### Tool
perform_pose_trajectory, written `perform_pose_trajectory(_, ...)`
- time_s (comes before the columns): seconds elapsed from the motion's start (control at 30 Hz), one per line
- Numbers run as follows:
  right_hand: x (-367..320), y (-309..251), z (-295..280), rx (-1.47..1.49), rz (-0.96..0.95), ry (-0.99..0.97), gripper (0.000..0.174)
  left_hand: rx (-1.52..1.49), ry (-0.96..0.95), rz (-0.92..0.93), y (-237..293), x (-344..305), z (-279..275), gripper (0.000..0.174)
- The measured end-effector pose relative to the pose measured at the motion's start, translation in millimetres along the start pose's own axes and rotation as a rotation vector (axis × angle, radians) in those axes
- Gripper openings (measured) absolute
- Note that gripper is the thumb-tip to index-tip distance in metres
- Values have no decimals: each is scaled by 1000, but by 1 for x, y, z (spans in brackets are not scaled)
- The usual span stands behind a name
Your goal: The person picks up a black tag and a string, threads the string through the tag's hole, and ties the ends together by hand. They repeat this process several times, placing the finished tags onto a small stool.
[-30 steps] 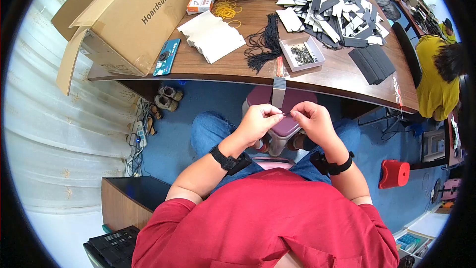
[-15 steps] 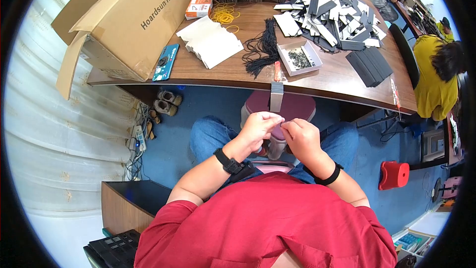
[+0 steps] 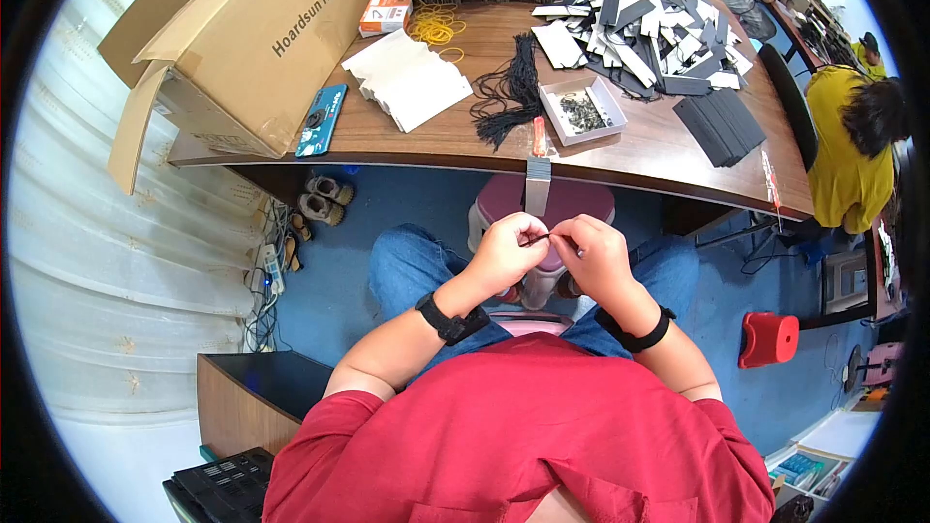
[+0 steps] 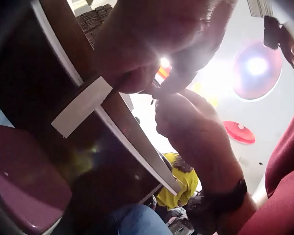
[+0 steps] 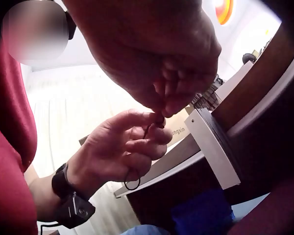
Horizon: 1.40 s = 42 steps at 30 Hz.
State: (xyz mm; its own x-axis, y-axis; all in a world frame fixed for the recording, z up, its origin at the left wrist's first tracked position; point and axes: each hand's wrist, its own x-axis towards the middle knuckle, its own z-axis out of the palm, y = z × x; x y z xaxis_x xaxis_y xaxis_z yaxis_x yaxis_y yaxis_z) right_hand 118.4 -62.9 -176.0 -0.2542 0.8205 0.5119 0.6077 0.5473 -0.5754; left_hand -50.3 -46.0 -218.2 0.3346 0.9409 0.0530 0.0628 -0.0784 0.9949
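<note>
A thin black cord (image 5: 159,120) runs between the fingertips of both hands, in front of the body and above the knees. My left hand (image 3: 506,254) pinches it between thumb and forefinger, and a small loop of it hangs below those fingers in the right wrist view. From the other side, my right hand (image 3: 595,257) pinches the cord with its fingertips close against the left ones. Just beyond the hands, a stack of grey-and-white cards (image 3: 537,186) juts out at the table's edge; the top card has a small hole in the right wrist view.
The wooden table (image 3: 407,147) bears black tassel cords (image 3: 513,87), a white box of small black pieces (image 3: 584,108), a heap of black and white cards (image 3: 644,29), yellow rubber bands (image 3: 438,24) and a large carton (image 3: 281,48). A purple stool (image 3: 586,203) stands underneath.
Both hands were higher and nearer the table edge a second ago, then came down toward the body. Since the middle frame their fingertips have shifted, and a short dark stretch of cord shows between them.
</note>
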Motion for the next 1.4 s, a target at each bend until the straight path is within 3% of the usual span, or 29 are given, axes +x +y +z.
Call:
perform_pose_trajectory(0.13,2,-2,-1,93,92,-34,6,323,151,273,16,-4,7,8)
perform_pose_trajectory(0.27,10,7,-14,626,600,-391,13,541,212,477,22,-6,8,10)
perform_pose_trajectory(0.47,11,23,-17,1328,931,-542,16,157,69,339,42,-9,2,7)
perform_pose_trajectory(0.57,8,25,-14,1604,990,-628,20,35,9,246,40,-9,0,5)
perform_pose_trajectory(0.67,-1,29,-1,1659,989,-618,22,-259,-9,163,27,-5,2,6)
perform_pose_trajectory(0.7,-2,28,0,1634,989,-586,20,-281,-27,113,25,-5,1,6)
perform_pose_trajectory(0.83,1,9,1,1050,686,-155,7,-266,-28,1,16,-5,-2,8)
perform_pose_trajectory(0.93,0,1,1,745,490,-137,9,-195,-6,-7,13,-4,-1,8)
perform_pose_trajectory(1.07,4,-8,-7,455,435,-137,9,-145,7,12,15,-3,3,7)
perform_pose_trajectory(1.27,5,-13,2,360,315,-8,7,-818,-196,-390,23,0,-11,5)
perform_pose_trajectory(1.4,4,-14,2,389,275,66,11,-847,-213,-387,23,0,-14,6)
